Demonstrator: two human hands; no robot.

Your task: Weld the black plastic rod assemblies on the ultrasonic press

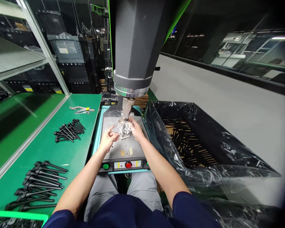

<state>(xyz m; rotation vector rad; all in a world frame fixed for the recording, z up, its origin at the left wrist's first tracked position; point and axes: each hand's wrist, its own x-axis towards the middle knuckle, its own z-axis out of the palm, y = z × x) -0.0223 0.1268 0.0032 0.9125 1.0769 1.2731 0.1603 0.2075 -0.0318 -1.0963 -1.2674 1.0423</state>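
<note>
A press-like machine with a grey housing (135, 41) stands in front of me, its pale metal tool head (127, 107) pointing down at a small shiny fixture (124, 136) on the grey base plate (114, 152). Left of the fixture is my left hand (108, 138), its fingers curled together in a pinch; what they hold is too small to make out. My right hand (137, 130) reaches to the fixture's right side, close beside the tool head. Its fingertips are lost among clear, glinting plastic (123, 126), so their grip is unclear.
On the green table (78, 158) at left lie long black screw-like parts in two groups, a near bunch (38, 182) and a far bunch (70, 129), plus metal hex keys (82, 109). Green (105, 166) and red (128, 164) buttons front the machine. Right stands a black-lined bin (218, 142) with dark parts.
</note>
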